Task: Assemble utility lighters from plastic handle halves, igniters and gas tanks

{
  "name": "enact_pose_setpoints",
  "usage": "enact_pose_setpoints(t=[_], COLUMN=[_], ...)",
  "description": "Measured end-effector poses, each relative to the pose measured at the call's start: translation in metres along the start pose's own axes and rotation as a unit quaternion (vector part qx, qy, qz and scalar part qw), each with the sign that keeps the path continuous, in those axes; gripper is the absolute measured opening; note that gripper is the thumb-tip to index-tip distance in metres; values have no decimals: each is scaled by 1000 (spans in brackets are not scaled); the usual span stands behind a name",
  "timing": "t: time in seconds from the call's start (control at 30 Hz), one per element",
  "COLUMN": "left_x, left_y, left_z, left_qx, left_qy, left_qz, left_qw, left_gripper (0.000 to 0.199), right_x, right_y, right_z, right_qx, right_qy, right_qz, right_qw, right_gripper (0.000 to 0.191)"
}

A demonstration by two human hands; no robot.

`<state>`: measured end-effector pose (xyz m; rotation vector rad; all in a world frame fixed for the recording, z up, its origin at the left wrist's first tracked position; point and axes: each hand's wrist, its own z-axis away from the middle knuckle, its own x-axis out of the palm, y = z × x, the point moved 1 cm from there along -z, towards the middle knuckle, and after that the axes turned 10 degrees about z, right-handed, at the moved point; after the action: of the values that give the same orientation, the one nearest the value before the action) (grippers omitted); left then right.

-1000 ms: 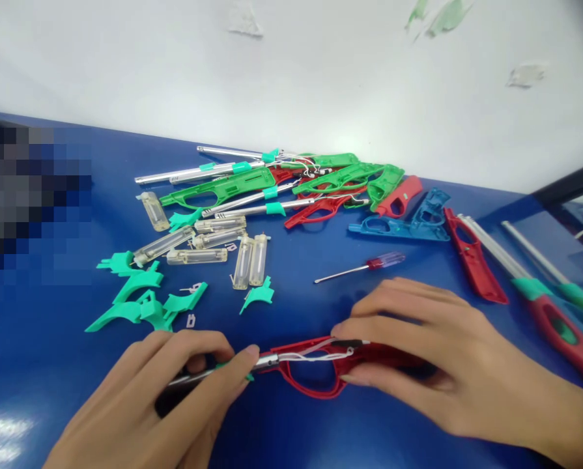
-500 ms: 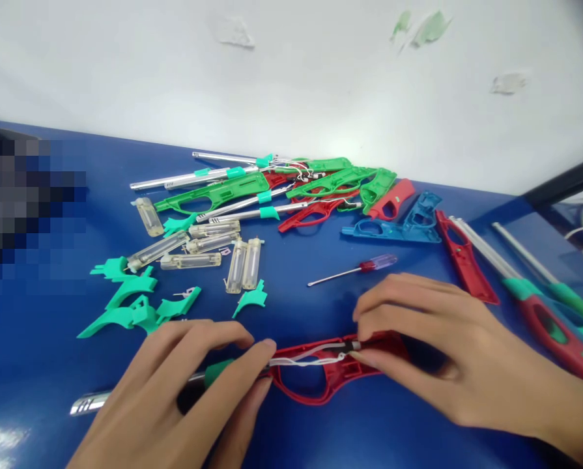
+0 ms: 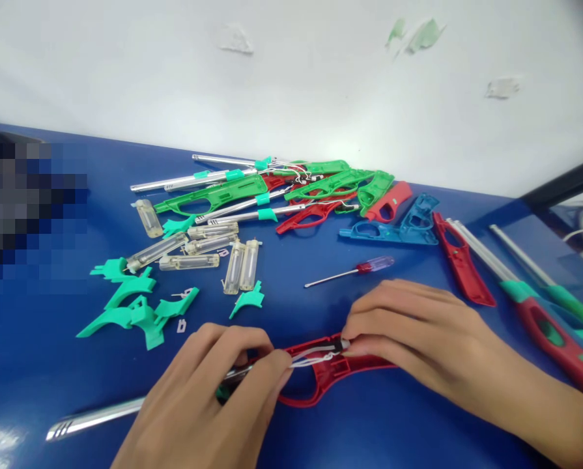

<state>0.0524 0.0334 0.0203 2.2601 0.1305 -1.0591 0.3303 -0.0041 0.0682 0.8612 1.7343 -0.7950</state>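
A red half shell of a gas lighter [image 3: 330,374] lies on the blue table, its hollow side up, partly covered by both hands. My left hand [image 3: 223,391] is closed around the inner end of a silver lighter tube [image 3: 96,417], over the shell's front part. White wires [image 3: 313,359] run from under its fingertips to a small black igniter [image 3: 339,344]. My right hand [image 3: 408,332] pinches that igniter between thumb and fingers, above the shell's handle. A green collar on the tube is mostly hidden by the left fingers.
Several clear fuel tanks [image 3: 191,262] and green trigger pieces [image 3: 120,317] lie at left. A screwdriver [image 3: 352,270] rests beyond the right hand. Behind are green shells [image 3: 223,193], more tubes and a blue shell [image 3: 389,233]; whole lighters [image 3: 555,326] lie at right.
My left hand has shifted right along the tube, whose far end now sticks out further at lower left. My right hand, with the igniter, has moved slightly left.
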Motion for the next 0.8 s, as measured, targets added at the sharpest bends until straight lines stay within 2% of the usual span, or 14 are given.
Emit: enact_pose_setpoints(t=[0.07, 0.27, 0.43, 0.57, 0.7, 0.8], left_x=[0, 1, 3, 3, 3, 3], left_y=[1, 5, 4, 4, 6, 6], left_z=[-3, -6, -3, -1, 2, 4], left_qx=[-5, -4, -19, -33, -38, -41], left_qy=[5, -38, -43, -43, -54, -58], left_qz=[-7, -41, -16, 0, 6, 6], left_qw=[1000, 998, 999, 999, 998, 997], left_gripper=[27, 17, 8, 12, 19, 21], right_x=[-1, 4, 16, 25, 27, 26], right_y=[-1, -2, 1, 3, 1, -3], right_z=[0, 2, 17, 27, 26, 26], right_qx=[5, 3, 35, 64, 92, 75], right_qy=[5, 20, 43, 9, 3, -5], right_qz=[1, 3, -16, -43, -59, -61], right_qw=[1000, 1000, 998, 997, 994, 995], right_gripper=[49, 51, 37, 31, 24, 25])
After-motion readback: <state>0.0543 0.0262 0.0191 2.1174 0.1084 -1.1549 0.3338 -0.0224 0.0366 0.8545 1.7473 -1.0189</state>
